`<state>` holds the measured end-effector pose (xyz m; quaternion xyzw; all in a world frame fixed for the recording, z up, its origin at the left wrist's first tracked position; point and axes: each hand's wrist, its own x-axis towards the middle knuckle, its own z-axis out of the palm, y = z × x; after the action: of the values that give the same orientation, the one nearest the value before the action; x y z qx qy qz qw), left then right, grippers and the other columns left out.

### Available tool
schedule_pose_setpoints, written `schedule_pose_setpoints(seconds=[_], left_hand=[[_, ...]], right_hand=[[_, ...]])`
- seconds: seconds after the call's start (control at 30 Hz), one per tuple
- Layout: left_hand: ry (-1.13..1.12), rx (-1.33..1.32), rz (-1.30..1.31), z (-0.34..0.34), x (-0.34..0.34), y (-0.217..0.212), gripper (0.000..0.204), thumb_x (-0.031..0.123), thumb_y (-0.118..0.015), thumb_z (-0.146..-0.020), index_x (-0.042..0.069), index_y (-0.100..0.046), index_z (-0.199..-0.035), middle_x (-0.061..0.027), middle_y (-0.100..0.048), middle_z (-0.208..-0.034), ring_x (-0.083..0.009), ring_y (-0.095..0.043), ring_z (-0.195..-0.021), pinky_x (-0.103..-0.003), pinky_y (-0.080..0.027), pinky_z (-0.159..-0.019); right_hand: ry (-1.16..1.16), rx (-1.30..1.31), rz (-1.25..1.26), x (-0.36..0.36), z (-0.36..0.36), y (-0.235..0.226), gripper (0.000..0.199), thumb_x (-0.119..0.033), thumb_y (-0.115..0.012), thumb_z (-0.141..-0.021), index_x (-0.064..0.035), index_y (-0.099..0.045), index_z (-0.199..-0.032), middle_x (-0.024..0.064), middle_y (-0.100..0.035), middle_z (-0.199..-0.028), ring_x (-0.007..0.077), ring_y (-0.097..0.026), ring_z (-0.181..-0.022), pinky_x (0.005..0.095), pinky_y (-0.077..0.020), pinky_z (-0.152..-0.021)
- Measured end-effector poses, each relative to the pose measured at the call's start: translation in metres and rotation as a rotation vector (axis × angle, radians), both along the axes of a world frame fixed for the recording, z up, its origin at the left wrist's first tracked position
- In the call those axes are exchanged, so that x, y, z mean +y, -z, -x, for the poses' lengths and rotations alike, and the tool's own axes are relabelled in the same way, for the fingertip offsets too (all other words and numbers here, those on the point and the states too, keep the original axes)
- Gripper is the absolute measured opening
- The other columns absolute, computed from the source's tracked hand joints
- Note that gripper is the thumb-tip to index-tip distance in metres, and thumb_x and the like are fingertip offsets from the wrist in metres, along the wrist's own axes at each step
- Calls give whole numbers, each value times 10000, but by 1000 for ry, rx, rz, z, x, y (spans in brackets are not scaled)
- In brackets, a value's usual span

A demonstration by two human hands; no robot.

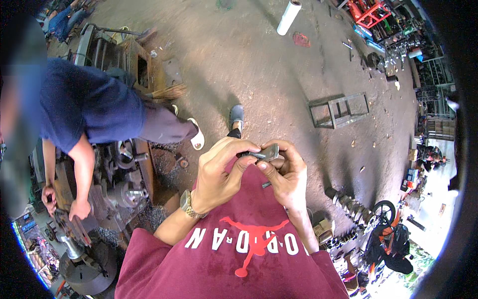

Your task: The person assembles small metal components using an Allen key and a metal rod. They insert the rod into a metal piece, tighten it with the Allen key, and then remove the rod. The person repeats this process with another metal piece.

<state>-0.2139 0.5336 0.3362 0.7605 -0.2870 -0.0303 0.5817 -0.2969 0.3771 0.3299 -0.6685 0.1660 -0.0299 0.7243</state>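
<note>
In front of my chest, both hands meet at a small threaded bolt (257,155) and a grey metal piece with a rounded face (271,151). My left hand (219,167) pinches the dark end of the bolt between thumb and fingers. The bolt's threads show between my hands and reach up to the metal piece; whether it is screwed in, I cannot tell. My right hand (286,174) grips the metal piece with thumb and curled fingers. Below the right thumb pokes out a short metal rod end (266,185); its other end is hidden.
To the left, a person in a dark blue shirt (94,104) leans over a lathe-like machine (122,194), both hands on it. On the concrete floor ahead lie a metal frame (338,112) and a white roll (289,17). Crankshaft-like parts (351,207) and a motorcycle (383,234) stand at right.
</note>
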Motion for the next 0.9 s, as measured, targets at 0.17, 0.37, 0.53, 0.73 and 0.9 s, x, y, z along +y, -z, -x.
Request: schedule_pose_setpoints(seconds=[0.17, 0.37, 0.53, 0.73, 0.9], left_hand=[[32, 38, 42, -109, -36, -11, 284, 53, -748, -875, 15, -663, -1144, -137, -706, -991, -258, -690, -844, -339, -540, -742], [131, 246, 139, -218, -60, -16, 350, 48, -765, -884, -23, -635, -1201, -96, -669, -1025, -136, -653, -870, -271, -530, -774], [60, 249, 32, -276, -78, -15, 281, 69, -750, -889, -23, -639, -1130, -109, -664, -940, -188, -660, -819, -291, -512, -734], [-185, 126, -129, -315, -99, -2, 218, 181, -606, -997, -19, -556, -1068, -176, -578, -890, -341, -586, -795, -401, -470, -733], [-501, 17, -269, -342, -116, 3, 166, 147, -538, -1003, -18, -537, -1012, -197, -549, -873, -393, -545, -792, -469, -444, -713]], right_hand=[[32, -17, -4, -37, -107, -12, 356, -30, -733, -933, -5, -567, -1246, 24, -713, -804, 10, -576, -693, 198, -456, -541], [98, -18, -196, -80, -208, -27, 329, -33, -728, -934, 17, -574, -1221, 108, -698, -1071, 85, -671, -804, 182, -477, -556], [33, -17, -318, -103, -280, -15, 315, -66, -734, -939, 9, -595, -1212, 87, -697, -1052, 27, -603, -721, 161, -423, -547], [-199, 78, -285, -127, -366, -4, 357, -138, -753, -934, 22, -595, -1211, 81, -695, -1000, 17, -572, -673, 163, -407, -529], [-498, 140, -348, -142, -448, 11, 399, -156, -760, -930, 50, -576, -1218, 65, -674, -959, 28, -563, -695, 170, -416, -540]])
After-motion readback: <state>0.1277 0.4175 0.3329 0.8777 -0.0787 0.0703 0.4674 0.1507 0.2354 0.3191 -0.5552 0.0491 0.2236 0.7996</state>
